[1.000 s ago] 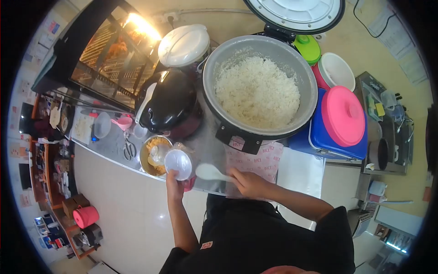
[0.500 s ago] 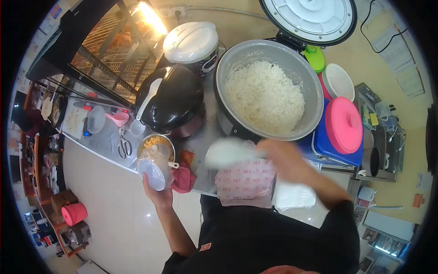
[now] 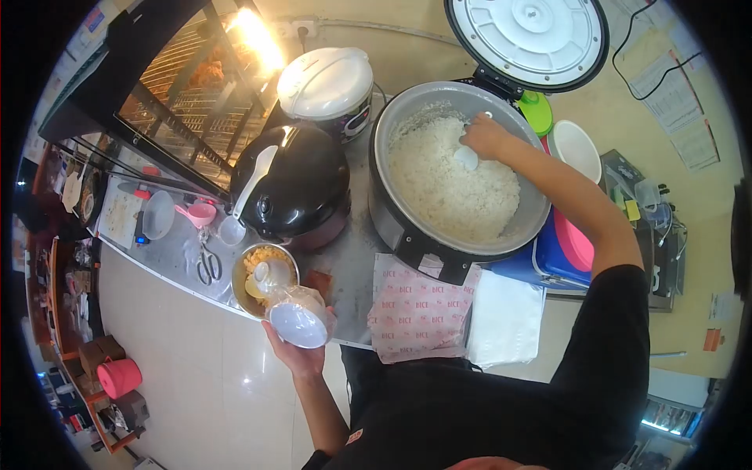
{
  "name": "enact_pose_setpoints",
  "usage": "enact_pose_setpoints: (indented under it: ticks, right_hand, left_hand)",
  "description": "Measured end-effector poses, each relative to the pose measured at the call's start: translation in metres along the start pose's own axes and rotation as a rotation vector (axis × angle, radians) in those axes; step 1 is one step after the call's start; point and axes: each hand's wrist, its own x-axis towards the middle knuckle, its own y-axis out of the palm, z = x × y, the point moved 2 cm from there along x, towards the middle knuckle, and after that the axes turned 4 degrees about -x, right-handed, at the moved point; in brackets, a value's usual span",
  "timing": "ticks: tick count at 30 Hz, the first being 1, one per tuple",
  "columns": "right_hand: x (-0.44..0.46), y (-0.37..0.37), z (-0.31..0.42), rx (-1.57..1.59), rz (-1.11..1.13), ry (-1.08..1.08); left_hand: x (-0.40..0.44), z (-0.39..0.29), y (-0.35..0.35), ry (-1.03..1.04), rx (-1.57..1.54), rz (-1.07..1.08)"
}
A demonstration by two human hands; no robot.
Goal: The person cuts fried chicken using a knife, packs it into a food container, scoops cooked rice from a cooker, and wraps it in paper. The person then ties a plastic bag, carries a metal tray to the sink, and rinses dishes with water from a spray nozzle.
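Note:
My left hand (image 3: 301,359) is closed around a small white bowl (image 3: 299,323) with clear plastic bunched about it. The bowl is tilted toward me and looks empty inside. Just beyond it stands a metal bowl (image 3: 237,276) of yellow-orange food pieces, with a white object partly over them. My right hand (image 3: 487,138) is inside the open rice cooker (image 3: 381,168), gripping a white rice paddle (image 3: 465,159). The paddle's blade touches the cooked white rice (image 3: 439,176). Most of its handle is hidden by my fingers.
Printed wrapping paper (image 3: 423,313) and white sheets (image 3: 505,317) lie at the counter's front edge. A closed black cooker (image 3: 294,184) stands left of the rice cooker, whose raised lid (image 3: 529,39) leans back. Scissors (image 3: 208,266) and a lit display cabinet (image 3: 196,94) are further left.
My right hand has swung from above the wrapping paper into the rice cooker with the paddle. My left hand has moved slightly right and toward me with the white bowl.

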Motion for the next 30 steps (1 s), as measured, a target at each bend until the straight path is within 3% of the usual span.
enact_pose_setpoints:
  ticks: [6,9,14,17,20,21,24,25,28,30]
  right_hand:
    - [0.012,0.008,0.024,0.176,0.026,-0.18]
    - [0.009,0.012,0.015,0.261,0.094,-0.189]
    - [-0.005,0.024,0.01,0.42,0.024,-0.191]
    - [-0.012,0.022,0.014,0.47,0.036,-0.184]
    - [-0.017,0.021,0.018,0.52,0.079,-0.172]
    - [-0.017,0.02,0.018,0.539,0.086,-0.17]
    - [-0.02,0.02,0.01,0.537,0.167,-0.138]
    - [-0.023,0.02,0.006,0.55,0.141,-0.147]
    - [-0.029,0.025,0.011,0.617,0.099,-0.198]
    - [-0.027,0.03,0.03,0.682,0.111,-0.261]
  left_hand:
    - [-0.007,-0.009,0.011,0.048,0.009,0.025]
    - [-0.008,-0.013,0.012,0.096,0.004,0.005]
    - [-0.011,-0.011,0.024,0.104,-0.128,-0.01]
    - [-0.006,-0.006,0.037,-0.075,-0.244,0.315]
    - [0.005,0.004,0.055,-0.143,-0.285,0.389]
    - [0.01,0.006,0.06,-0.083,-0.196,0.268]
    - [0.006,0.01,0.087,-0.019,-0.188,0.271]
    - [0.009,0.009,0.083,-0.081,-0.149,0.474]
    - [0.01,0.013,0.095,-0.157,-0.277,0.603]
    - [0.009,0.019,0.099,-0.164,-0.302,0.581]
